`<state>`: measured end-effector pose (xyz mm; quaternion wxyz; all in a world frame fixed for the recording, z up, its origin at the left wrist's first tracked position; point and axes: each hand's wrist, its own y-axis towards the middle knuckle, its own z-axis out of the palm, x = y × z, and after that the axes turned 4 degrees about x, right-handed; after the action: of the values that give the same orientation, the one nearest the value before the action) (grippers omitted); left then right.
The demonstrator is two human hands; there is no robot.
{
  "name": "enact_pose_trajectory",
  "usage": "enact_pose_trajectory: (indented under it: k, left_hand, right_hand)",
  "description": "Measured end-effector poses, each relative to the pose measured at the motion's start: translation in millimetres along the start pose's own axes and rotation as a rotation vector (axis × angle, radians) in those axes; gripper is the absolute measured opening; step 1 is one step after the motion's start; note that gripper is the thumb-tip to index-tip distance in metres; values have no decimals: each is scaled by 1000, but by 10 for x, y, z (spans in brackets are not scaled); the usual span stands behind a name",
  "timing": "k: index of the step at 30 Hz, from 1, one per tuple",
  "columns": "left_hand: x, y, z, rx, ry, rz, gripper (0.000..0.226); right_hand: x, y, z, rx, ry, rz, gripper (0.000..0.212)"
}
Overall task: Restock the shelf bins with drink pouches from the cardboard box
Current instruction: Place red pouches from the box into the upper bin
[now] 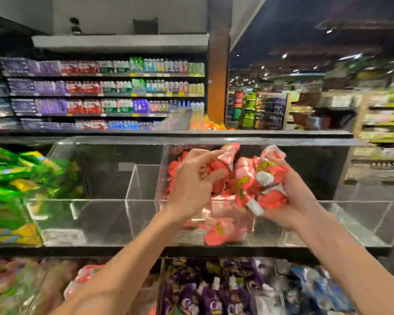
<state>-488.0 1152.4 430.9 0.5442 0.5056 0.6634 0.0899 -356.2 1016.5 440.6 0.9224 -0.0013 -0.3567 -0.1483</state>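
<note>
Both my hands are raised over a clear acrylic bin point(323, 223) on the middle shelf. My right hand point(293, 198) grips a bunch of red drink pouches with white caps point(266, 183). My left hand point(191, 185) pinches the top of another red pouch point(225, 155) from the same bunch. More red pouches point(223, 233) lie at the bottom of the bin below my hands. The cardboard box is out of view.
The clear bin to the left point(105, 219) holds nothing I can make out. Green and yellow pouches point(14, 189) fill the far-left bin. The lower shelf holds purple pouches point(205, 292) and blue ones point(319, 289). Bottle shelves stand behind.
</note>
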Motion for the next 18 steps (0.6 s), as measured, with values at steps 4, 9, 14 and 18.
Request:
enact_pose_trajectory:
  k: [4,9,14,18]
  left_hand:
    - [183,447,279,12,82,-13,40]
    - [364,738,744,110,161,-46,40]
    - [462,947,1102,13,153,-157,35]
    - [538,959,1235,89,147,-189,19]
  right_hand:
    - [394,-101,-173,-68,21,-128,49]
    - [614,-266,-334,-100,-149,-117,29]
    - [697,-287,-517,-177,-152,-133,70]
    - [744,-265,-626,-202,-189,-81,54]
